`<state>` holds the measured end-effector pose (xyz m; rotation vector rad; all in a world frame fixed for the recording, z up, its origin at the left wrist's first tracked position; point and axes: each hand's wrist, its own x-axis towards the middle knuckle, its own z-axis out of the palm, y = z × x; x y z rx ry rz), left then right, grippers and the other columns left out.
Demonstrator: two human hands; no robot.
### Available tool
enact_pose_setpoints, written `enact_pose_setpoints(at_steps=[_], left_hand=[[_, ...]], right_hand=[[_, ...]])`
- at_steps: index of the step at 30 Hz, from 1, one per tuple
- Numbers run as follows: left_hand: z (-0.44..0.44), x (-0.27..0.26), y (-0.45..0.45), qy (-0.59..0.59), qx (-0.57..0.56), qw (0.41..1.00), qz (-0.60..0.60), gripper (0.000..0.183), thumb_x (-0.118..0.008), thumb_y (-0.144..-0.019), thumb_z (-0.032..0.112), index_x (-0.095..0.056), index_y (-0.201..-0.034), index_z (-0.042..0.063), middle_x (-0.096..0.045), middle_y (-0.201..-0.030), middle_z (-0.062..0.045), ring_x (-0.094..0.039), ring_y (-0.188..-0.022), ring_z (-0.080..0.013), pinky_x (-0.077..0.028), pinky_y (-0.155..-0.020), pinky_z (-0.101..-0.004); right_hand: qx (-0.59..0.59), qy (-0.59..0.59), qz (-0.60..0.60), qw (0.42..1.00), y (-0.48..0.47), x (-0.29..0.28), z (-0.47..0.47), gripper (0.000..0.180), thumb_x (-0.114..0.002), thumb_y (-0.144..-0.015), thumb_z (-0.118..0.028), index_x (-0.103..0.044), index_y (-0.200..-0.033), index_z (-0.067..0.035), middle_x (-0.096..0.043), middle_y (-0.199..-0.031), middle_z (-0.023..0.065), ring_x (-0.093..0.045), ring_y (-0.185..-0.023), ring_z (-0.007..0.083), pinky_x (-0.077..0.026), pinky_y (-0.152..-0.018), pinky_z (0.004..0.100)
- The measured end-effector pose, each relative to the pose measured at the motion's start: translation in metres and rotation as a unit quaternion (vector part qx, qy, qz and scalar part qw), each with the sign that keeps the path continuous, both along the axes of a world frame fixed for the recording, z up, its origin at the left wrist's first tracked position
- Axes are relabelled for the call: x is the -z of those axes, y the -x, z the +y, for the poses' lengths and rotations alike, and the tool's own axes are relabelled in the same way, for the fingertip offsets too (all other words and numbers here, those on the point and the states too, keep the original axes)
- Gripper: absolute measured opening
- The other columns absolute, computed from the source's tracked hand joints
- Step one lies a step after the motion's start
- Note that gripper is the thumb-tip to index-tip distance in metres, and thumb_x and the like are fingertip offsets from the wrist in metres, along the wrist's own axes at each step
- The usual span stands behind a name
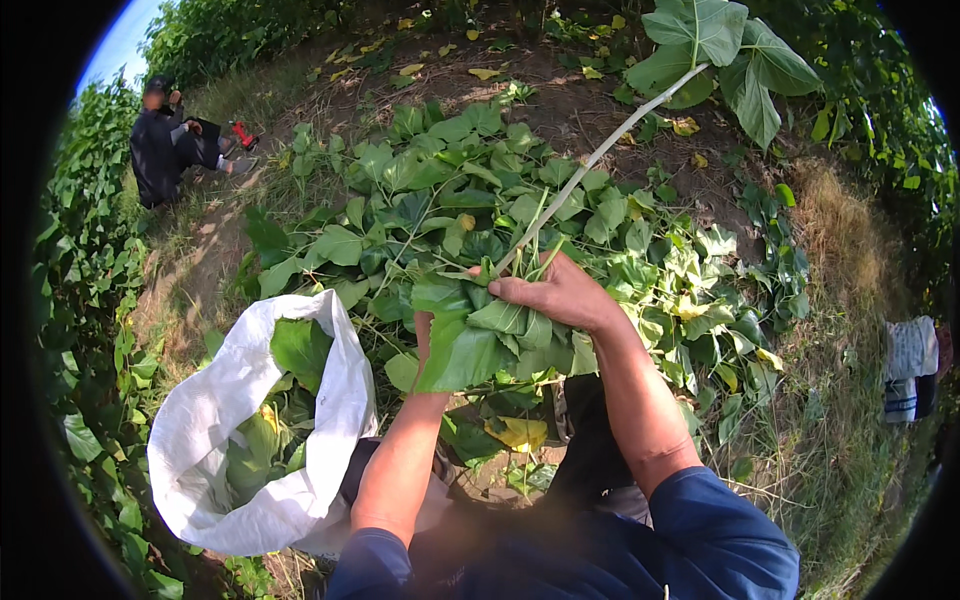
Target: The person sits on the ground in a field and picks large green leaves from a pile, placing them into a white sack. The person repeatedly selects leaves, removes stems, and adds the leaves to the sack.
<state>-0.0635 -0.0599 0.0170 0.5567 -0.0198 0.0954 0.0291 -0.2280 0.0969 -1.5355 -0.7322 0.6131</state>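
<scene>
My right hand (551, 292) grips the lower end of a leafy branch (592, 161) together with several green leaf stalks. The branch slants up to the right and carries broad leaves (701, 49) at its tip. A bunch of large green leaves (465, 337), possibly mulberry, hangs below the right hand. Behind this bunch is my left hand (424, 334), with only its edge and the wrist showing; its fingers are mostly hidden. To the left of my left forearm stands a white woven sack (191, 420), its mouth wide, with green leaves (300, 352) inside.
A broad heap of cut leafy branches (450, 195) covers the ground before me. A person (169, 150) sits at the far left beside a red tool (244, 135). Cloths (909, 360) hang at the right, above dry grass (847, 240). Dense foliage (90, 300) borders the left.
</scene>
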Motion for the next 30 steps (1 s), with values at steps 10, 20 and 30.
enact_pose_setpoints(at_steps=[10, 20, 30], left_hand=[[0.032, -0.080, 0.010, -0.358, -0.266, 0.894, -0.029, 0.034, -0.061, -0.100, 0.014, -0.061, -0.127, -0.006, -0.052, -0.076, -0.003, -0.040, -0.057, -0.0047, -0.031, -0.048, -0.0177], [0.064, -0.124, 0.051, -0.314, -0.286, 0.890, -0.168, 0.037, -0.051, -0.104, 0.015, -0.052, -0.133, -0.008, -0.053, -0.075, -0.005, -0.040, -0.051, -0.0061, -0.030, -0.045, -0.0189], [0.045, -0.116, 0.041, -0.359, -0.340, 0.865, -0.079, 0.025, -0.058, -0.102, 0.014, -0.065, -0.119, -0.001, -0.053, -0.074, 0.000, -0.042, -0.053, -0.0052, -0.030, -0.045, -0.0183]], right_hand=[[-0.193, 0.268, -0.345, 0.878, 0.038, 0.064, 0.005, 0.043, -0.065, -0.090, -0.039, -0.066, -0.082, 0.003, -0.063, -0.071, 0.0234, -0.063, -0.075, 0.0436, -0.050, -0.070, 0.0490], [0.068, 0.200, -0.039, 0.977, -0.017, 0.039, -0.033, 0.031, -0.075, -0.091, -0.023, -0.071, -0.112, -0.002, -0.073, -0.095, 0.0045, -0.065, -0.085, 0.0079, -0.054, -0.076, 0.0268], [-0.024, 0.021, -0.189, 0.981, 0.026, 0.039, -0.005, 0.031, -0.069, -0.085, -0.023, -0.067, -0.109, -0.003, -0.071, -0.087, 0.0120, -0.067, -0.082, 0.0232, -0.052, -0.078, 0.0378]])
